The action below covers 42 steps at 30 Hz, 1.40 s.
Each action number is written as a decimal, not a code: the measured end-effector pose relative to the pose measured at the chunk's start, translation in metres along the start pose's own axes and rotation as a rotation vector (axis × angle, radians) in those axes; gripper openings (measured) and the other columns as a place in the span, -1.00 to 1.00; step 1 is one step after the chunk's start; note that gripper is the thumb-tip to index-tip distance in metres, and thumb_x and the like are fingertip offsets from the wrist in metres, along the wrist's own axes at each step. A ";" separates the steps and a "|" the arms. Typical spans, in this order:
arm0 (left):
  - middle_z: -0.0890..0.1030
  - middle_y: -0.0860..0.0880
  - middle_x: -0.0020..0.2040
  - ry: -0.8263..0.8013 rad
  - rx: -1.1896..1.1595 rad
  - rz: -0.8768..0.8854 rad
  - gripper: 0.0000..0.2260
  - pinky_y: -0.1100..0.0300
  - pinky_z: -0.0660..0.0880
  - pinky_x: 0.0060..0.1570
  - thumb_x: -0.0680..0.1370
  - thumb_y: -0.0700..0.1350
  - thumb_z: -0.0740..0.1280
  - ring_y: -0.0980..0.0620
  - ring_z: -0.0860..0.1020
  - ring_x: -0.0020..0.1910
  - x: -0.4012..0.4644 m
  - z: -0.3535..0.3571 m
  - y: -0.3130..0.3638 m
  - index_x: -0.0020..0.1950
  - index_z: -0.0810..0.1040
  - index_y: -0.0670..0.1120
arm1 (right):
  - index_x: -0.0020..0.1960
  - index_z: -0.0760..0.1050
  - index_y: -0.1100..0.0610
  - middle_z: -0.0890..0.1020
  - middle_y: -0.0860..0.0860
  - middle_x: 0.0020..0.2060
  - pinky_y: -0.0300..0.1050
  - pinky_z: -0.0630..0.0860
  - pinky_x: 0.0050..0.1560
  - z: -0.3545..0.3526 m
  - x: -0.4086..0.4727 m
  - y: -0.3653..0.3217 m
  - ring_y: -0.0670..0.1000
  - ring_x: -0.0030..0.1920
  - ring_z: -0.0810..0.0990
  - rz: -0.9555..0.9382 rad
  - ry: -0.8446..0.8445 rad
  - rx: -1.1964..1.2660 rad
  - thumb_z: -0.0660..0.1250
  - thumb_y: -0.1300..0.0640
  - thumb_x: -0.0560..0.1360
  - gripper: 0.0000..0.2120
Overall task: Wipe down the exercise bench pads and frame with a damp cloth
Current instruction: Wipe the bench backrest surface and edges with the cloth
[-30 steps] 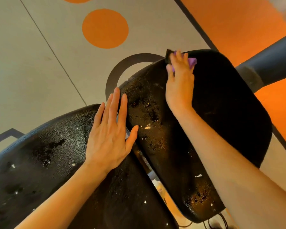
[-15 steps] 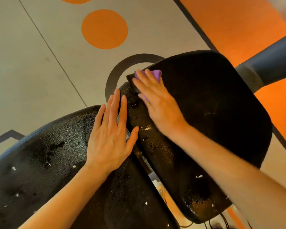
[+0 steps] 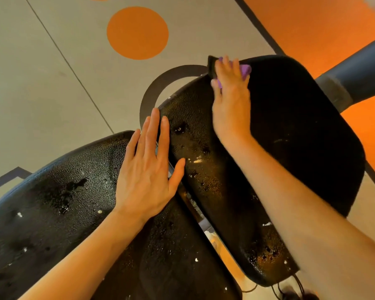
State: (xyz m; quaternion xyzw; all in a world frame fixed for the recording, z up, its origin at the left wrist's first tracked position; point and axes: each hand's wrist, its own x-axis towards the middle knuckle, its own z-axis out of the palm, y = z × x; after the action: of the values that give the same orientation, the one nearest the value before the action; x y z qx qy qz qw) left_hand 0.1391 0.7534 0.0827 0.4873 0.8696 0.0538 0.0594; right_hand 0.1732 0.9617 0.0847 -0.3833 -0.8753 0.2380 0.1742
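Note:
Two black bench pads fill the view, both beaded with water drops. My left hand [image 3: 148,167] lies flat with straight fingers on the near pad [image 3: 52,213], its fingertips reaching across the gap. My right hand [image 3: 231,100] presses a purple cloth [image 3: 245,70] against the far top edge of the other pad [image 3: 301,148]. The cloth shows only past my fingers; a dark corner of it sticks out to the left.
A dark grey frame tube [image 3: 359,68] rises at the upper right beside the far pad. The floor [image 3: 41,83] is beige with orange circles, a dark ring and an orange area at the right. Black cables [image 3: 290,289] lie on the floor below the pad.
My right hand swept the cloth from the pad's left edge back up to its far top edge. My left hand stayed in place.

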 end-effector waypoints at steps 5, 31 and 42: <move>-0.09 -0.19 0.64 -0.018 0.004 -0.020 -0.29 0.01 -0.02 0.57 0.64 0.22 0.00 -0.11 0.00 0.62 0.000 -0.001 0.000 0.63 -0.08 -0.18 | 0.45 0.29 0.18 0.30 0.08 0.47 0.17 0.16 0.50 -0.017 -0.125 -0.003 0.05 0.53 0.14 -0.228 -0.151 -0.044 0.21 0.21 0.56 -0.54; -0.06 -0.20 0.64 0.029 -0.039 0.006 -0.32 0.00 0.02 0.56 0.64 0.22 -0.04 -0.11 0.01 0.62 -0.002 -0.002 0.001 0.63 -0.05 -0.18 | 0.48 0.26 0.18 0.29 0.10 0.48 0.00 0.03 0.53 -0.048 -0.082 0.041 0.01 0.52 0.09 0.088 -0.010 -0.108 0.17 0.24 0.62 -0.57; -0.01 -0.20 0.64 0.070 -0.045 0.034 -0.32 -0.07 0.11 0.54 0.65 0.18 0.01 -0.13 0.04 0.62 -0.003 0.000 -0.001 0.62 -0.01 -0.22 | 0.46 0.27 0.22 0.33 0.15 0.45 0.02 0.12 0.49 -0.055 -0.111 0.054 0.12 0.50 0.20 0.074 0.026 -0.198 0.13 0.21 0.60 -0.57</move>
State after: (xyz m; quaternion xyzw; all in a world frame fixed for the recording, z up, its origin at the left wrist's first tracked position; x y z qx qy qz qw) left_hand 0.1401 0.7505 0.0827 0.4984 0.8613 0.0914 0.0389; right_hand 0.3038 0.9252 0.0871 -0.4336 -0.8775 0.1515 0.1378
